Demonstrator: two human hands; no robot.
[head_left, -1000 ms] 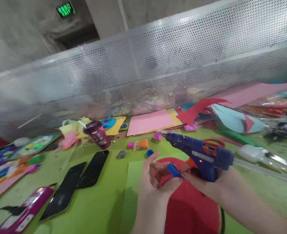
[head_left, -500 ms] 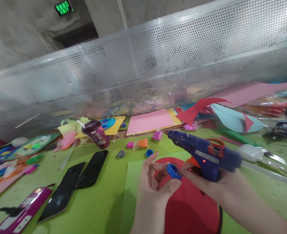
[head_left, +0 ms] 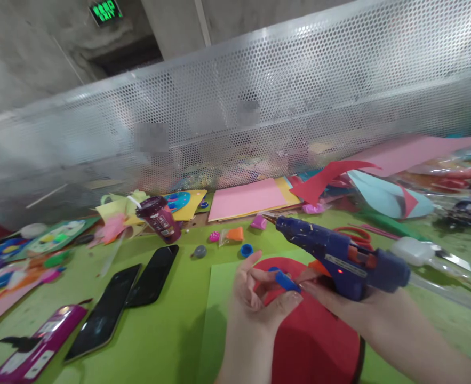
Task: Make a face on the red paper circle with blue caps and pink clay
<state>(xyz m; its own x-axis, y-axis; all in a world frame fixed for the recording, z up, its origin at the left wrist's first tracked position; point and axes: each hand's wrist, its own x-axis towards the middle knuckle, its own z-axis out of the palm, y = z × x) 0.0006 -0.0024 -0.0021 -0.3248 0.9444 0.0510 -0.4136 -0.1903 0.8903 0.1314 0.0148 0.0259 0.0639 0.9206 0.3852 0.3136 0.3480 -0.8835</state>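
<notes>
My left hand (head_left: 259, 296) pinches a small blue bottle cap (head_left: 285, 280) between thumb and fingers, palm turned up, over a red paper circle (head_left: 315, 341). My right hand (head_left: 339, 304) grips a blue hot glue gun (head_left: 339, 256) with orange trigger and a red light. Its nozzle points left and away, above the cap. The fingertips of my right hand touch the cap's edge. The red circle lies on a light green sheet (head_left: 219, 298).
Two black phones (head_left: 131, 293) lie to the left, with a magenta pouch (head_left: 39, 352) near the front left corner. A dark purple cup (head_left: 160, 220), small caps and beads (head_left: 246, 249), pink paper (head_left: 247, 200), red scissors and a white bottle (head_left: 413, 250) surround the work spot. A perforated metal screen stands behind.
The glue gun has shifted slightly right and its nozzle dropped a little. My left fingers turned the blue cap from open side up to nearly edge-on.
</notes>
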